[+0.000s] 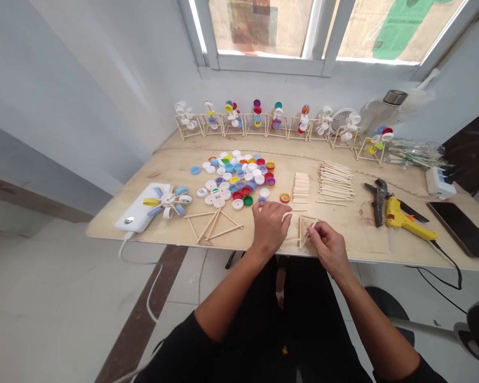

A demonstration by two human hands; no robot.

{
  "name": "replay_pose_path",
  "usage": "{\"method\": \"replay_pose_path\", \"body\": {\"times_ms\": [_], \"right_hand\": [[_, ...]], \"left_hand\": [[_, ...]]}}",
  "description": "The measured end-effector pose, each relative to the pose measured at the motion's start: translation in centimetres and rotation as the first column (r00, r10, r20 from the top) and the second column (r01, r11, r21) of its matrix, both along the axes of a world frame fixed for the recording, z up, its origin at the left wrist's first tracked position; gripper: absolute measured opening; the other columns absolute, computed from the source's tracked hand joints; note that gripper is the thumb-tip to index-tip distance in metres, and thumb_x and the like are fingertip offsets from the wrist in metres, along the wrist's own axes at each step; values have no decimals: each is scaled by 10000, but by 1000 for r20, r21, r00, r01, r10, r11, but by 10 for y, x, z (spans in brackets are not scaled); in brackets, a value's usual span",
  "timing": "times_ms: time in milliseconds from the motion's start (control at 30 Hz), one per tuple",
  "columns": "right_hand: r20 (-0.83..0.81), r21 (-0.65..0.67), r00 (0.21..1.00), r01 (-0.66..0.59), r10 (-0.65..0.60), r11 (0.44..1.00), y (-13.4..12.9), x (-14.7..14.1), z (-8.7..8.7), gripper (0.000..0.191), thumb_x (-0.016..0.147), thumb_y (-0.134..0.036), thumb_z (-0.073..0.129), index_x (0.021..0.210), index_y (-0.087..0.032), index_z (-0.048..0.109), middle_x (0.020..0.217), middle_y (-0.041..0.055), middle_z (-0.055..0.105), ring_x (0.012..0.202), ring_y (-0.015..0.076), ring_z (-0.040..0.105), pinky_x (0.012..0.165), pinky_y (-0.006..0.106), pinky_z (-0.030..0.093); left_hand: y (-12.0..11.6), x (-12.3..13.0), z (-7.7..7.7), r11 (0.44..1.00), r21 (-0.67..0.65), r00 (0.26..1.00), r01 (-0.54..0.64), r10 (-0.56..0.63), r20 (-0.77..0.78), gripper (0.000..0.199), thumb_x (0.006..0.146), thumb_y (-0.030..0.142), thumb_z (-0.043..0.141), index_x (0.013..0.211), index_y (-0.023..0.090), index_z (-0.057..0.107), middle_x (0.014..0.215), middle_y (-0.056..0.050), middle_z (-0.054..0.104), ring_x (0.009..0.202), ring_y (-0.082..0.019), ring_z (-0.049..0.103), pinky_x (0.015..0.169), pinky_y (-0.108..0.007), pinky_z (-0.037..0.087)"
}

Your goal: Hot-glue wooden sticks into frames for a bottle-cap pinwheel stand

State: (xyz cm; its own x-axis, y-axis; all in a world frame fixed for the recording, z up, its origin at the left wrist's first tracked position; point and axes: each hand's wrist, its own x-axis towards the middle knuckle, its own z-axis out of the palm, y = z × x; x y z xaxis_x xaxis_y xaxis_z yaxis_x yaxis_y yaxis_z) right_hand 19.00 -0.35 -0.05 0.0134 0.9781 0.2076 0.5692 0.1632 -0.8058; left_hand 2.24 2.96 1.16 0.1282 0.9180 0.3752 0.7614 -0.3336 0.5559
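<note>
Near the table's front edge, my right hand (330, 246) pinches a stick of a small wooden stick frame (300, 232). To its left is my left hand (270, 224), fingers bent over the table close to a thin stick (298, 210); whether it grips anything is unclear. Beyond the hands lie a pile of short sticks (301, 188) and a larger pile of long sticks (336, 181). Joined sticks forming triangles (223, 232) rest left of my left hand. Many coloured bottle caps (239, 181) are heaped behind it.
Several stick stands with cap wheels (257, 123) line the wall. A cap wheel (168, 200) sits on a white power bank (138, 210) at left. Pliers (378, 202), a yellow glue gun (409, 219), a phone (463, 229) and a steel-lidded bottle (388, 109) are at right.
</note>
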Motion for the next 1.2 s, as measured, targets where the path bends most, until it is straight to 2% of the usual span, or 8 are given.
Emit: {"method": "replay_pose_path", "body": {"times_ms": [200,333,467,600,800,967,1067,1200], "right_hand": [[-81,15,997,14,-13,1000,0,0,-9,288,861,-430,487,721,-186,547,582,-35,472,530,96,416,532,223,353],[-82,18,997,14,-12,1000,-1,0,-11,268,865,-409,483,719,-189,528,580,-32,466,539,99,409,529,225,346],[-73,24,997,11,-9,1000,-1,0,-11,264,866,-401,469,730,-187,541,594,-18,497,560,108,436,538,226,363],[-63,28,998,24,-22,999,0,0,-13,274,863,-409,468,727,-186,549,589,-21,501,545,103,433,530,222,364],[-64,29,998,17,-15,999,-1,0,-13,276,869,-407,467,737,-182,556,601,-21,509,540,98,429,530,220,362],[-72,25,997,15,-13,1000,-1,1,-14,262,869,-403,475,736,-187,541,589,-26,495,539,100,432,529,219,360],[-62,24,998,16,-14,1000,-1,2,-14,255,868,-403,478,748,-188,547,592,-24,499,539,101,429,525,221,356],[-42,27,999,17,-16,999,-2,1,-12,269,871,-409,476,728,-192,545,568,-35,476,508,93,404,510,219,344]], "left_hand": [[32,5,4,991,-97,927,93,-122,-356,123,853,218,539,899,214,653,975,-48,687,939,-224,590,913,-451,278],[39,11,3,984,-103,872,145,-176,-456,131,855,184,511,848,187,643,958,-74,670,906,-228,598,832,-418,313],[43,15,1,983,-92,848,161,-185,-496,175,855,121,466,792,156,626,900,-109,656,877,-244,601,783,-408,320],[47,18,-1,983,-77,832,169,-184,-523,189,851,80,435,822,133,613,878,-133,652,875,-264,596,763,-410,322],[46,11,0,987,-70,839,146,-161,-520,180,860,85,426,851,152,593,864,-113,663,846,-248,592,750,-394,319],[38,-5,4,987,-66,876,144,-159,-455,124,892,196,469,831,197,578,815,-52,679,822,-215,588,787,-386,306],[29,-14,5,978,-76,889,193,-207,-409,126,882,190,486,792,198,574,813,-41,686,820,-207,579,812,-389,297],[18,-18,5,971,-81,874,224,-237,-425,161,884,172,473,755,194,567,839,-46,691,830,-207,561,842,-402,286]]}}
